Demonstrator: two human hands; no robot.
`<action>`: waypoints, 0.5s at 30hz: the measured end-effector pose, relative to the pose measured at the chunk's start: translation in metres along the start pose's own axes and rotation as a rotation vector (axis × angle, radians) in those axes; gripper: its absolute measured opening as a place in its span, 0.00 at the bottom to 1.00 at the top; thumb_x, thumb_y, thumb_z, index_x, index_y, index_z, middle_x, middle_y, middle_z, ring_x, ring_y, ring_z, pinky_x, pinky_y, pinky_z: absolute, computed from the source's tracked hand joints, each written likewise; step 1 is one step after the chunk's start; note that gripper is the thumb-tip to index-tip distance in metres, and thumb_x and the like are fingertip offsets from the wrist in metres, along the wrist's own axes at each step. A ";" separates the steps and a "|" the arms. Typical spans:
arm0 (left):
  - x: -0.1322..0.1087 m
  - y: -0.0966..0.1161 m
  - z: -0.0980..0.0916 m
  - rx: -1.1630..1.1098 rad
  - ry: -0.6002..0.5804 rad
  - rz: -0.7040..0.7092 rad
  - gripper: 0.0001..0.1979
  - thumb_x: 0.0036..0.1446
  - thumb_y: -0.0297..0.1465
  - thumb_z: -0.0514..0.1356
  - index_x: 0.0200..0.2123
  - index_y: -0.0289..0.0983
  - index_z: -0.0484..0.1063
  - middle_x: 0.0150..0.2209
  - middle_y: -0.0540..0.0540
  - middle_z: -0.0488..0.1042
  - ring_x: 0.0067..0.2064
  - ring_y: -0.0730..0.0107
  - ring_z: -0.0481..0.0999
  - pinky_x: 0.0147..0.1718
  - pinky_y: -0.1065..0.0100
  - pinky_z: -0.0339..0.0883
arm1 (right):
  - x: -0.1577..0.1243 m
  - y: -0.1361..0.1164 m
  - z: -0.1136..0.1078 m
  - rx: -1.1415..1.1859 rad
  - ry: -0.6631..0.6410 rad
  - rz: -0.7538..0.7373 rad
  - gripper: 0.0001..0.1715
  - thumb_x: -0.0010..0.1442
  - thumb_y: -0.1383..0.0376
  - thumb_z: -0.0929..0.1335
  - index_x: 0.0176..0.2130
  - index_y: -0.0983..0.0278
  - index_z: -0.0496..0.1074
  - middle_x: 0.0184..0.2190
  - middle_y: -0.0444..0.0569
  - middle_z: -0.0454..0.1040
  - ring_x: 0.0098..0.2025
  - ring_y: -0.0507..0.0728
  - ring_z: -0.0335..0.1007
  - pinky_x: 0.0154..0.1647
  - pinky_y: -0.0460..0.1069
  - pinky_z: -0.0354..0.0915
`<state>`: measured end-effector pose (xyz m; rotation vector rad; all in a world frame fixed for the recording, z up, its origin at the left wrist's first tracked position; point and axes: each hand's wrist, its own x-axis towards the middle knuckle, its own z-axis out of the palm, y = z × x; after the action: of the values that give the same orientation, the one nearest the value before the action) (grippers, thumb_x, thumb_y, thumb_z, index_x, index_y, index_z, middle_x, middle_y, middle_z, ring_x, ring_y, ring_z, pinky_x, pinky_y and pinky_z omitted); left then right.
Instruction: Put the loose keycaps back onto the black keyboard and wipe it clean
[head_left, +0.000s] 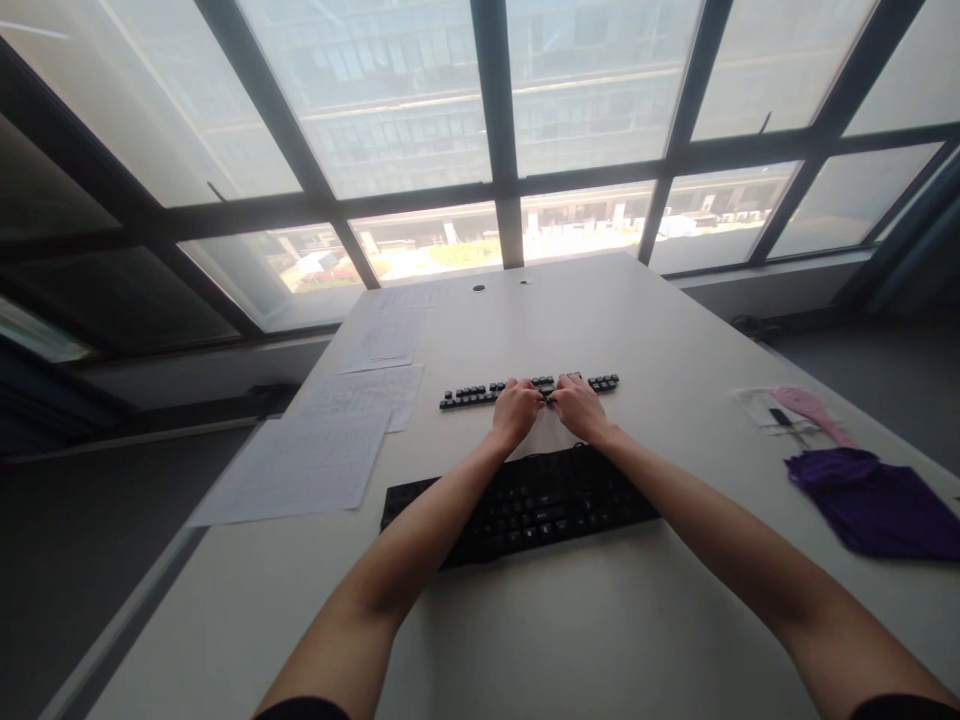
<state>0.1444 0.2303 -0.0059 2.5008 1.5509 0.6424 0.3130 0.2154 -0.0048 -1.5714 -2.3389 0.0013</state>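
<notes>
A black keyboard [525, 505] lies on the white table [585, 620] in front of me. Beyond it runs a row of loose black keycaps [471, 394], laid side by side. My left hand [514, 411] and my right hand [579, 405] meet at the middle of that row, knuckles up, fingers curled and pinched together over the keycaps. What sits between the fingertips is too small to make out. Both forearms stretch out over the keyboard.
Several printed paper sheets [322, 460] lie to the left. At the right are a purple cloth [874, 500], a pink tool [810, 410] and a small white sheet. Large windows stand behind the table's far edge.
</notes>
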 end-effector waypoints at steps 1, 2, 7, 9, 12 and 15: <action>0.000 0.000 0.000 -0.006 -0.002 0.002 0.07 0.63 0.28 0.64 0.38 0.40 0.85 0.44 0.42 0.80 0.49 0.55 0.73 0.50 0.59 0.67 | 0.000 0.000 0.000 0.009 0.000 -0.012 0.14 0.68 0.69 0.66 0.38 0.63 0.82 0.44 0.57 0.76 0.49 0.63 0.67 0.50 0.54 0.63; 0.000 0.001 0.001 -0.013 -0.004 0.003 0.07 0.63 0.28 0.64 0.37 0.40 0.85 0.43 0.42 0.81 0.49 0.55 0.73 0.50 0.59 0.67 | -0.001 0.001 0.000 0.019 -0.002 -0.025 0.14 0.68 0.69 0.66 0.37 0.63 0.82 0.44 0.56 0.77 0.49 0.63 0.67 0.50 0.53 0.63; 0.001 0.004 -0.002 -0.057 -0.009 -0.011 0.07 0.61 0.26 0.65 0.35 0.39 0.85 0.40 0.41 0.83 0.47 0.55 0.75 0.49 0.59 0.68 | -0.003 0.003 -0.003 0.061 -0.011 -0.061 0.13 0.66 0.71 0.67 0.34 0.63 0.81 0.37 0.54 0.79 0.45 0.61 0.70 0.47 0.52 0.63; -0.004 0.006 -0.008 -0.076 -0.001 -0.027 0.05 0.60 0.26 0.67 0.35 0.39 0.85 0.38 0.41 0.84 0.46 0.55 0.76 0.49 0.59 0.68 | -0.009 0.003 -0.006 0.071 -0.003 -0.056 0.11 0.65 0.72 0.69 0.34 0.63 0.80 0.36 0.53 0.80 0.45 0.61 0.70 0.47 0.52 0.64; -0.026 0.010 -0.025 -0.121 0.023 -0.047 0.03 0.59 0.29 0.69 0.35 0.41 0.85 0.37 0.45 0.84 0.44 0.57 0.78 0.49 0.59 0.68 | -0.027 -0.001 -0.013 0.193 0.082 -0.029 0.07 0.64 0.71 0.71 0.36 0.62 0.80 0.37 0.51 0.80 0.46 0.61 0.71 0.47 0.52 0.65; -0.064 0.017 -0.045 -0.299 0.046 -0.015 0.02 0.59 0.31 0.70 0.34 0.42 0.85 0.36 0.49 0.85 0.40 0.63 0.80 0.50 0.61 0.67 | -0.057 -0.015 -0.020 0.447 0.175 -0.036 0.05 0.62 0.71 0.72 0.36 0.61 0.79 0.36 0.48 0.80 0.43 0.59 0.73 0.47 0.52 0.66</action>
<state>0.1147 0.1613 0.0219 2.2658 1.3691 0.8650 0.3248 0.1544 0.0020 -1.2547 -2.0496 0.3402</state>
